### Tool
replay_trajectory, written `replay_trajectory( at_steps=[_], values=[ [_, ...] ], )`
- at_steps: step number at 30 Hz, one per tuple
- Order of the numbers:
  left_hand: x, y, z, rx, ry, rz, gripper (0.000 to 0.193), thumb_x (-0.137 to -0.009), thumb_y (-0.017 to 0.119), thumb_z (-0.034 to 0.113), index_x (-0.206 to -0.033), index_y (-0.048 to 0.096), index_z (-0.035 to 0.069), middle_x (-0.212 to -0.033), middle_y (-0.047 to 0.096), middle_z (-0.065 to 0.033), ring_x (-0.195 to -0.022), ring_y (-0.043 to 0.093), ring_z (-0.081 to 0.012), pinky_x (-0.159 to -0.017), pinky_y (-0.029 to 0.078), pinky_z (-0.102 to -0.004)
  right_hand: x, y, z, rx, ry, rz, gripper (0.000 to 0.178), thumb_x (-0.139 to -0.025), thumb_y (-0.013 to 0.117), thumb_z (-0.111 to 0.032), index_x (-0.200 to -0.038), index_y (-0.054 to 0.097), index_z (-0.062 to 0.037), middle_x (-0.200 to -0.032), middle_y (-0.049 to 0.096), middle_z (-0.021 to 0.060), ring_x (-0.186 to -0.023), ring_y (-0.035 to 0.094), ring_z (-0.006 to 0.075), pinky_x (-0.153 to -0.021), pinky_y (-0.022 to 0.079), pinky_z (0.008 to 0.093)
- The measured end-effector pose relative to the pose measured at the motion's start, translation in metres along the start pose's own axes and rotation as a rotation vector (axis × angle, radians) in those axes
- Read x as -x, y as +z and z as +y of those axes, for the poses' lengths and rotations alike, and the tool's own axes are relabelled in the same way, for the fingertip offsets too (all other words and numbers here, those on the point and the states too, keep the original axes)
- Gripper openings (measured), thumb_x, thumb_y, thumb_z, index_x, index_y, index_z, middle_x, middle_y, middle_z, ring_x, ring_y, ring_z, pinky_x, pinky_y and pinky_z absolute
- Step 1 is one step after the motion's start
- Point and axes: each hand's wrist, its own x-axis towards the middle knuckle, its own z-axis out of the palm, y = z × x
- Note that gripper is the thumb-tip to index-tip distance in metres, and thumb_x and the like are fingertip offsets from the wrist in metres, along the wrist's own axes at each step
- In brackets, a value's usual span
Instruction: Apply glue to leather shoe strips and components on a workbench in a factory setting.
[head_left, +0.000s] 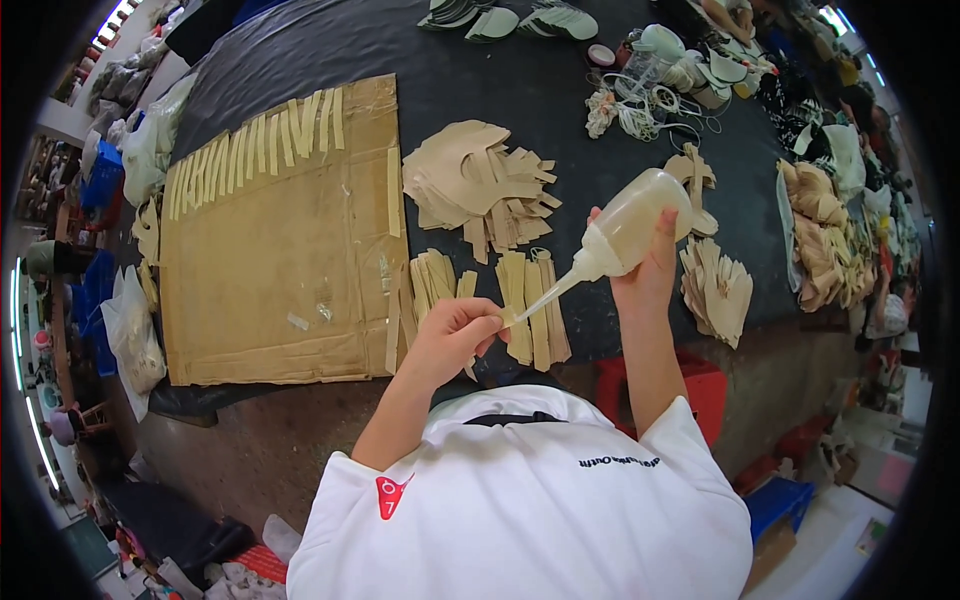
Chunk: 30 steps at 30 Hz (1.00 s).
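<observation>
My right hand (650,272) is wrapped round a translucent squeeze bottle (632,222) of pale liquid, tilted with its long thin nozzle pointing down to the left. The tip reaches my left hand (455,335), whose thumb and fingers pinch the end of a small tan strip (508,317); most of that strip is hidden by the fingers. Bundles of tan and yellowish strips (541,330) lie just beyond the nozzle, with another bundle (432,278) behind my left hand. To the left is a flat cardboard sheet (275,270) with a row of narrow strips (262,145) along its far edge.
Beige cut pieces (455,180) are piled beyond the strips. More beige pieces (716,290) lie right of my right forearm. Tangled white cord (640,115) and containers stand at the far right on the black-covered table (320,45). A red stool (703,390) is below the table edge.
</observation>
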Motion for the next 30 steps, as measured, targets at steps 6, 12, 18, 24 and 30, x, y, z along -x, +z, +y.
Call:
replay_trajectory(
  at_steps=[6, 12, 18, 24, 30],
  values=[
    [0.001, -0.004, 0.001, 0.043, 0.046, -0.016, 0.017, -0.085, 0.052, 0.006, -0.076, 0.063, -0.003, -0.057, 0.052, 0.0009, -0.047, 0.037, -0.0021, -0.043, 0.024, -0.0186, 0.001, 0.01, -0.001, -0.045, -0.033, 0.02, 0.072, -0.079, 0.059, -0.054, -0.128, 0.033, -0.0076, -0.112, 0.045, 0.0126, -0.104, 0.052, 0.0374, -0.087, 0.047, 0.0502],
    [0.003, -0.013, 0.0, -0.015, 0.029, -0.012, 0.02, -0.085, 0.052, 0.013, -0.075, 0.063, 0.0, -0.053, 0.047, 0.0028, -0.047, 0.038, -0.0025, -0.043, 0.026, -0.0192, 0.004, 0.013, 0.007, -0.024, -0.011, 0.013, 0.072, -0.08, 0.057, -0.055, -0.128, 0.033, -0.0078, -0.112, 0.046, 0.0126, -0.104, 0.051, 0.0377, -0.089, 0.046, 0.0505],
    [0.004, -0.023, 0.0, 0.006, -0.004, -0.015, 0.02, -0.086, 0.052, 0.013, -0.075, 0.063, 0.0, -0.052, 0.046, 0.0035, -0.046, 0.036, -0.0026, -0.043, 0.025, -0.0197, 0.007, 0.018, 0.008, -0.031, 0.014, -0.01, 0.068, -0.081, 0.055, -0.055, -0.127, 0.035, -0.008, -0.11, 0.048, 0.0128, -0.104, 0.052, 0.037, -0.089, 0.046, 0.0508],
    [0.004, -0.033, 0.008, 0.004, 0.023, -0.003, 0.019, -0.086, 0.052, 0.012, -0.077, 0.063, -0.001, -0.053, 0.047, 0.0028, -0.049, 0.039, -0.0028, -0.045, 0.028, -0.0192, 0.001, 0.025, 0.022, -0.019, 0.013, 0.03, 0.071, -0.079, 0.057, -0.057, -0.124, 0.037, -0.0061, -0.103, 0.053, 0.0164, -0.095, 0.057, 0.037, -0.085, 0.048, 0.0499],
    [0.007, -0.064, 0.02, -0.032, -0.027, 0.049, 0.02, -0.088, 0.049, 0.01, -0.083, 0.063, -0.002, -0.058, 0.052, 0.0008, -0.052, 0.046, -0.0047, -0.049, 0.035, -0.019, 0.007, 0.013, 0.012, -0.082, 0.219, -0.004, 0.067, -0.079, 0.056, -0.059, -0.115, 0.044, -0.0037, -0.096, 0.056, 0.0153, -0.087, 0.06, 0.0318, -0.079, 0.051, 0.0452]
  ],
)
